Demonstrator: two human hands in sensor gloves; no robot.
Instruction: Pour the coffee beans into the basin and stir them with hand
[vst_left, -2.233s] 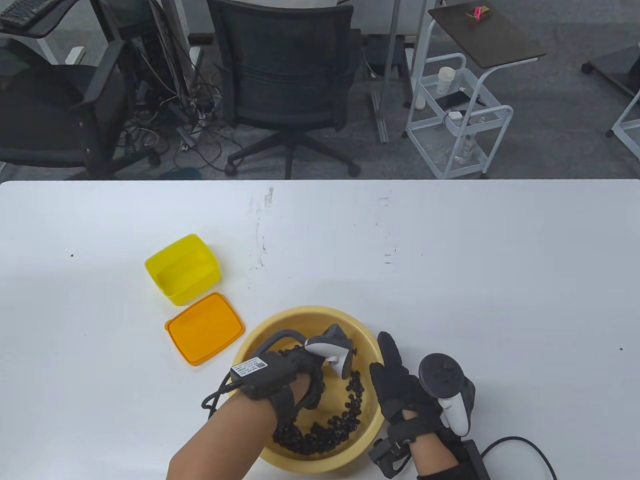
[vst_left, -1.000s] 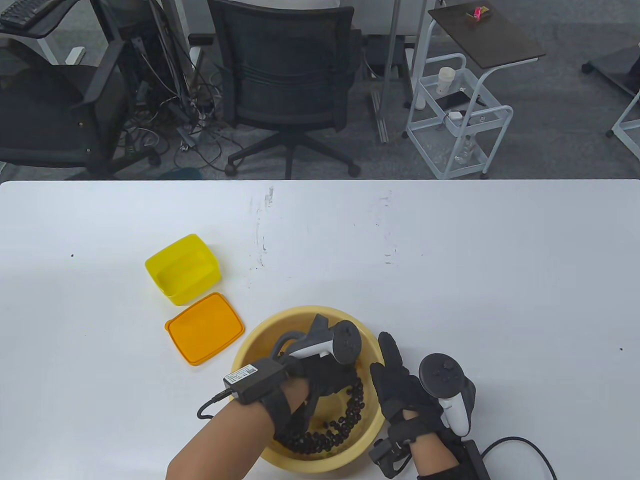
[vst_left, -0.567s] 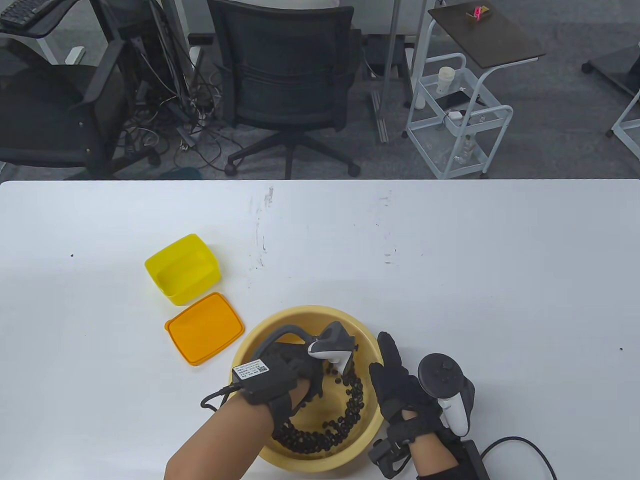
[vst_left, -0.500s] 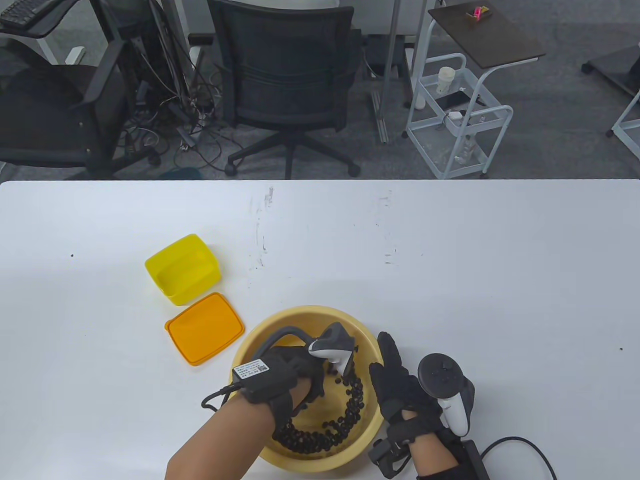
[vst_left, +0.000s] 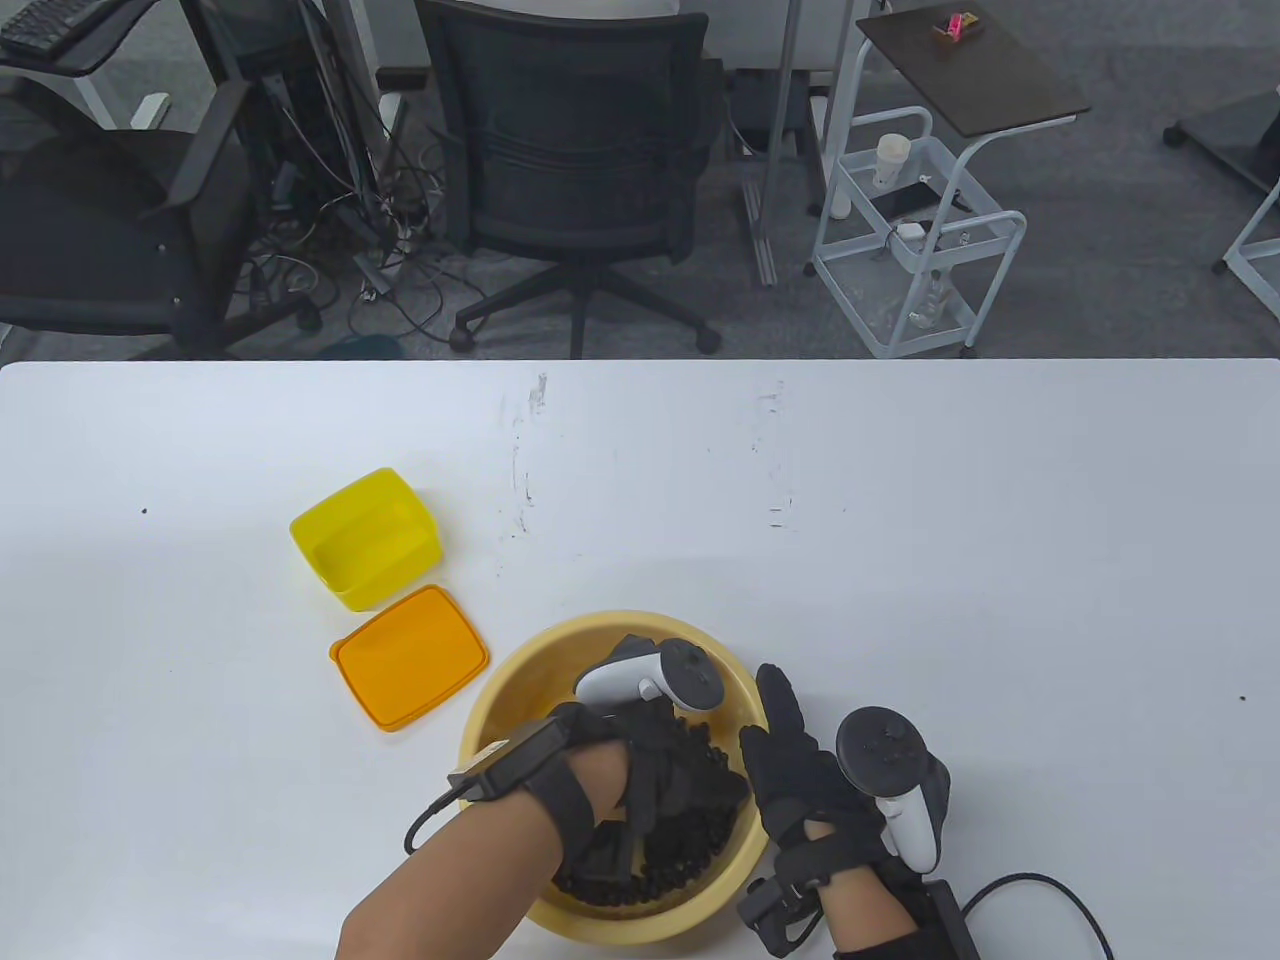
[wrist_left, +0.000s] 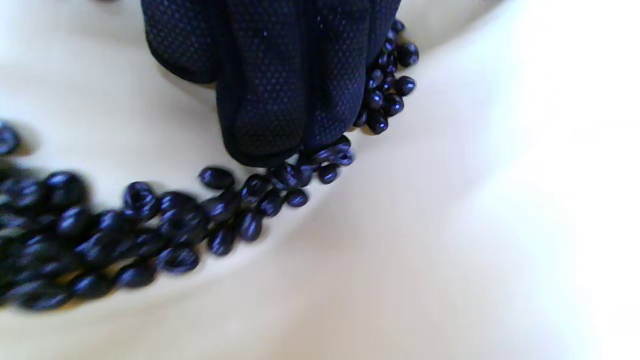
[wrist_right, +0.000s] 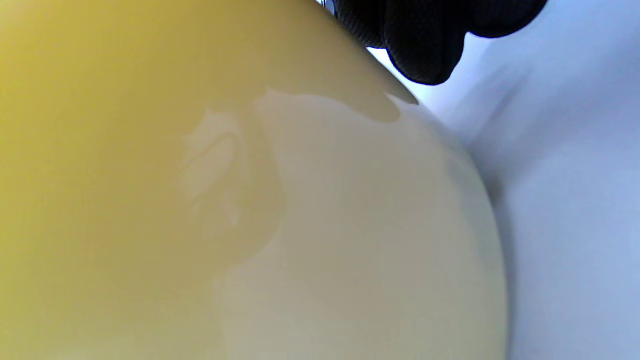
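**Stirring under way, pour already done**

My left hand (vst_left: 650, 770) is down in the round, pale-yellow plastic basin (vst_left: 520, 680), its gloved fingers (wrist_left: 280, 100) straight and close together, pushing through the small, glossy dark coffee beans (wrist_left: 165, 230) banked along the smooth curved wall. My right hand (vst_left: 800, 780) lies flat and relaxed against the basin's outer side, steadying it, I think; the wrist view is too tight to confirm. The square yellow plastic container (vst_left: 365, 540) sits empty. Next I'd sweep gently, keeping the beans below the rim.
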